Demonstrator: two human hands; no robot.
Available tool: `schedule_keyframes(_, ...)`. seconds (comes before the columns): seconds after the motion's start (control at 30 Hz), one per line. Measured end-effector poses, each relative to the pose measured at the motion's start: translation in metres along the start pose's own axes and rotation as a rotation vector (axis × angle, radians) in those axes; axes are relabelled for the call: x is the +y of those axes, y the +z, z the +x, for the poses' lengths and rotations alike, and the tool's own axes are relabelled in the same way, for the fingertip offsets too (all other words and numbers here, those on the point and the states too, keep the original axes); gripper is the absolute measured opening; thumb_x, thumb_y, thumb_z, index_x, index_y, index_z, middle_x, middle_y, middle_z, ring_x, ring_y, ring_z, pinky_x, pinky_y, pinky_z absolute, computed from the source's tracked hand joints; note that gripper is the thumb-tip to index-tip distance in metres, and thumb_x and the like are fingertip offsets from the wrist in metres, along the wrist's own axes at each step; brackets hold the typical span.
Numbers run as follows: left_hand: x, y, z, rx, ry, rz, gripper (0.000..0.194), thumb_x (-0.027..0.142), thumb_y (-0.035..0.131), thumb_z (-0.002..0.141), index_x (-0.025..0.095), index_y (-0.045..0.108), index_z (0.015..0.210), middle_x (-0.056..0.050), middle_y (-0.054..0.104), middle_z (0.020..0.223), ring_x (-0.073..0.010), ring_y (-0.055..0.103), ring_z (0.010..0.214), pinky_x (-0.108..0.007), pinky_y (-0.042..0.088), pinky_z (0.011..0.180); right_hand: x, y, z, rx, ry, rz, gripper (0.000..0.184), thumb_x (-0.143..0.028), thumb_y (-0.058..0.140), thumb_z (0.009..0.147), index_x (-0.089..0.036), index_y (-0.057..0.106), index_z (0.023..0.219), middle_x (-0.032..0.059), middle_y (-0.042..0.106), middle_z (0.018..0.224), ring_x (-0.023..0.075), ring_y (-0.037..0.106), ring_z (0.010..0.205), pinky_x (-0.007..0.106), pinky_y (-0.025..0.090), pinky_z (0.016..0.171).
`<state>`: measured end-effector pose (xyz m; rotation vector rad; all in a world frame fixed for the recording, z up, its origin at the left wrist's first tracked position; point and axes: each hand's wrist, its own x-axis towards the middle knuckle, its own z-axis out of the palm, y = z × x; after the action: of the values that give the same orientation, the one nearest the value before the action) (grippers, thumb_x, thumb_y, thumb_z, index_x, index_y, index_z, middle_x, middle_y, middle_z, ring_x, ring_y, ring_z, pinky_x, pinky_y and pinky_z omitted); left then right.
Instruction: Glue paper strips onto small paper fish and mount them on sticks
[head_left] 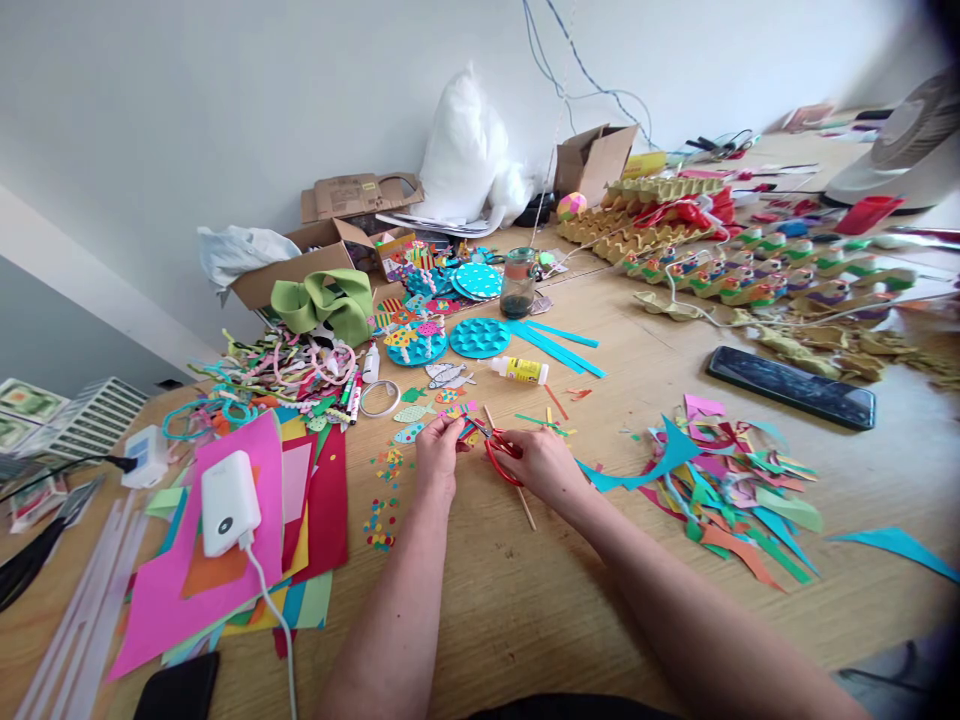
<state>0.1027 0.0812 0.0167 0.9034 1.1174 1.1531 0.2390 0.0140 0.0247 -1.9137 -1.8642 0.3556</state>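
Observation:
My right hand (541, 462) is closed around the red handles of a pair of scissors (496, 462), their blades pointing toward my other hand. Between the fingertips of my left hand (439, 455) is a small piece of coloured paper (470, 434), right at the blade tips; its shape is mostly hidden. A thin wooden stick (528, 508) lies on the table under the scissors. Just beyond my left hand are several patterned paper fish (410, 433). Little paper dots (380, 525) and confetti bits (389, 464) are spread left of that hand.
A glue bottle (523, 371) lies beyond my hands, near blue scalloped discs (480, 338). Paper scraps (739, 490) and a phone (791, 386) are to the right. On the left, a white power bank (229, 503) rests on coloured sheets (328, 500). Egg cartons (615, 235) stand at the back right.

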Motion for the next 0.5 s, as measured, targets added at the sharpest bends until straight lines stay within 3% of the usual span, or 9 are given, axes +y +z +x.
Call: schedule_keyframes(0.5,0.0006,-0.0007,-0.0013,-0.005,0.102,0.151,0.016,0.031,0.066,0.059,0.017,0.060,0.055,0.002,0.053,0.052,-0.0099,0.048,0.049,-0.019,0.042,0.045,-0.0005,-0.0008,-0.0005,0.008,-0.011,0.013,0.030,-0.039,0.047,0.086,-0.020,0.069,0.079,0.0045,0.066,0.063,0.0150,0.058,0.058,0.024,0.031,0.058)
